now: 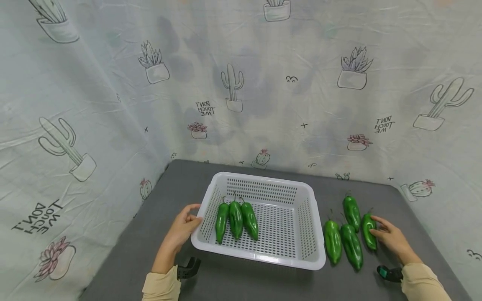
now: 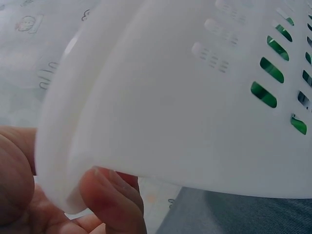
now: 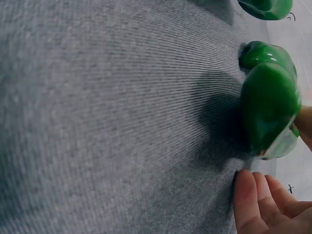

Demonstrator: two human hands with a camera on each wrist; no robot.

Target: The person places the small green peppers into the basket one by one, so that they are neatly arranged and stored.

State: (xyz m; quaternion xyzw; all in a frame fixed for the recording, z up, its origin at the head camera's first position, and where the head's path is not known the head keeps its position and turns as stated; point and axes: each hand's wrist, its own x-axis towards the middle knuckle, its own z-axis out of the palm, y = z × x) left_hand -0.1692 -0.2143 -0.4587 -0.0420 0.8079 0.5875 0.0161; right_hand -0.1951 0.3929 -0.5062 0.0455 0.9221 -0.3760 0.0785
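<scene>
My left hand (image 1: 183, 228) grips the left rim of a white perforated plastic basket (image 1: 260, 256); in the left wrist view its fingers (image 2: 109, 197) curl under the rim. Three green peppers (image 1: 236, 219) lie side by side in the basket's left part. My right hand (image 1: 393, 239) is at the rightmost green pepper (image 1: 367, 229) on the table, thumb and a fingertip overlapping it. Up close in the right wrist view, the straight fingers (image 3: 246, 195) lie beside the nearest pepper (image 3: 267, 100), with a small gap showing between.
Three more green peppers lie right of the basket: one at the back (image 1: 352, 213), one in the middle (image 1: 352, 246) and one nearest the basket (image 1: 333, 242). The grey table (image 1: 263, 284) is backed by a cactus-print curtain (image 1: 263, 117).
</scene>
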